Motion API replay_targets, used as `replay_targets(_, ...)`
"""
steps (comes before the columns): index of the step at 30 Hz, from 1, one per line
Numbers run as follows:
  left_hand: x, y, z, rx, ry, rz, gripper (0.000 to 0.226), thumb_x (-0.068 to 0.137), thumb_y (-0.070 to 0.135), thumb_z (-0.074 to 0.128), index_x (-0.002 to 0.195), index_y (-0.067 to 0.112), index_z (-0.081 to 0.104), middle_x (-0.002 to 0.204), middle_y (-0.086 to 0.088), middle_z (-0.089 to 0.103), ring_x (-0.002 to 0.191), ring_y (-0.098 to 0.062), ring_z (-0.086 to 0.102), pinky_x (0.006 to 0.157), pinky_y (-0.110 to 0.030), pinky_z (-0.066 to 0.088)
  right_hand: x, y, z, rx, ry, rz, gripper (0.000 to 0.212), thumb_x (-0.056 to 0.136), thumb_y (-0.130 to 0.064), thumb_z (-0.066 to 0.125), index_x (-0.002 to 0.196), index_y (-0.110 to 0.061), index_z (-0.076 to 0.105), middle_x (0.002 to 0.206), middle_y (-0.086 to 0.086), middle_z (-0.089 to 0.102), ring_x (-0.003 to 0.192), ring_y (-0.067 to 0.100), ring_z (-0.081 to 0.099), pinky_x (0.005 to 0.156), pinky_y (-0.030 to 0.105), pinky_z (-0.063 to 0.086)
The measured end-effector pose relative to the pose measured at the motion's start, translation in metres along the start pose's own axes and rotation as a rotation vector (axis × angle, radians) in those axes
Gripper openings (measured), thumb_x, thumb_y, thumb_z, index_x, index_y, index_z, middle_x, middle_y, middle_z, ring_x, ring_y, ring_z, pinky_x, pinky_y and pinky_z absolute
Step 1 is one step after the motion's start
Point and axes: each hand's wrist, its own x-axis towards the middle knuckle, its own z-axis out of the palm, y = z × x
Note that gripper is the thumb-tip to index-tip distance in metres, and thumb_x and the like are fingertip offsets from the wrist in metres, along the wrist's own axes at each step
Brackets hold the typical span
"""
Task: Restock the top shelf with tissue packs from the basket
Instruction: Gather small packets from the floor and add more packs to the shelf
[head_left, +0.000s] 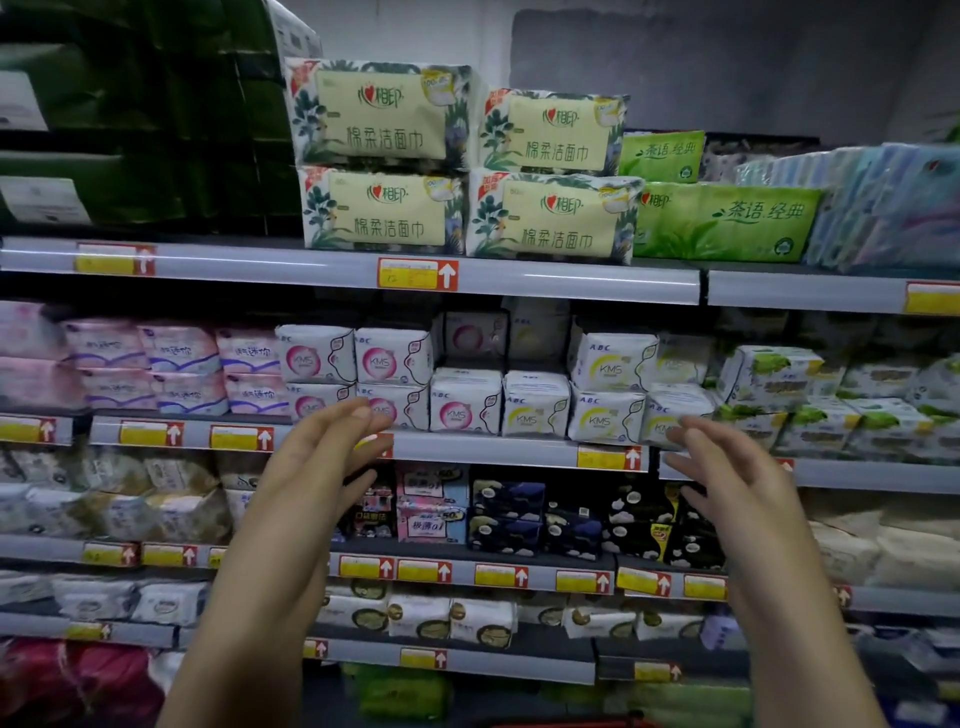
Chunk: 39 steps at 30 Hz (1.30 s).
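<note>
Both the left hand (317, 467) and right hand (727, 478) hang empty, fingers apart, below four tissue packs (467, 161) on the top shelf (571, 280); the basket seems barely visible.

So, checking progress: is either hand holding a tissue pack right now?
No, the left hand and right hand are both open and empty below the top shelf.

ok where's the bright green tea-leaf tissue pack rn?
Head view: the green tissue pack lies on the top shelf, right of centre, beside the floral-print tissue packs and left of the pale blue packs.
</note>
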Motion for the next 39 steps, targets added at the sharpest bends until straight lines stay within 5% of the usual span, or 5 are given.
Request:
replay_targets(2, 0.006, 0.005, -0.016, 0.001, -0.022, 0.001, 0.014, 0.095, 0.031, 0.051, 0.106, 0.030, 0.060, 0.105, 0.009, 0.071, 0.105, -0.008, 0.065, 0.101, -0.034, 0.044, -0.006, -0.003, 0.020, 0.010, 0.009, -0.002, 0.011, 0.095, -0.032, 0.051, 0.099, -0.036, 0.061, 0.109, -0.011, 0.065, 0.103, 0.005, 0.060, 0.084, 0.030, 0.044)
replay_targets(9, 0.029, 0.018, -0.086, 0.010, -0.040, -0.014, 0.012, 0.095, 0.034, 0.050, 0.102, 0.034, 0.060, 0.107, 0.011, 0.069, 0.104, -0.004, 0.065, 0.103, -0.034, 0.043, -0.035, -0.004, 0.094, 0.014, 0.026, 0.034, 0.022, 0.096, -0.033, 0.050, 0.114, -0.026, 0.060, 0.113, -0.011, 0.064, 0.100, 0.002, 0.059, 0.094, 0.035, 0.043)
replay_targets(16, 0.046, 0.024, -0.135, -0.013, -0.054, -0.036, 0.015, 0.097, 0.034, 0.049, 0.107, 0.031, 0.060, 0.108, 0.009, 0.070, 0.103, -0.004, 0.066, 0.105, -0.036, 0.043, -0.059, -0.013, 0.140, -0.007, 0.029, 0.011, 0.013, 0.097, -0.032, 0.048, 0.099, -0.035, 0.061, 0.110, -0.011, 0.064, 0.103, 0.006, 0.061, 0.098, 0.038, 0.043)
replay_targets(29, 0.057, 0.029, -0.143, -0.055, -0.027, -0.019, 0.015, 0.095, 0.032, 0.052, 0.105, 0.026, 0.063, 0.102, 0.008, 0.073, 0.099, -0.006, 0.068, 0.104, -0.035, 0.044, -0.057, -0.022, 0.159, -0.005, 0.001, 0.004, 0.022, 0.097, -0.031, 0.049, 0.113, -0.023, 0.061, 0.109, -0.011, 0.065, 0.102, 0.005, 0.061, 0.102, 0.040, 0.043)
replay_targets(39, 0.066, -0.003, -0.145, 0.049, 0.028, -0.008, 0.014, 0.096, 0.031, 0.051, 0.106, 0.029, 0.060, 0.108, 0.007, 0.071, 0.106, -0.007, 0.064, 0.099, -0.029, 0.043, -0.046, 0.019, 0.162, -0.007, -0.035, 0.040, 0.018, 0.097, -0.032, 0.048, 0.111, -0.029, 0.059, 0.112, -0.014, 0.062, 0.102, 0.001, 0.059, 0.093, 0.029, 0.042)
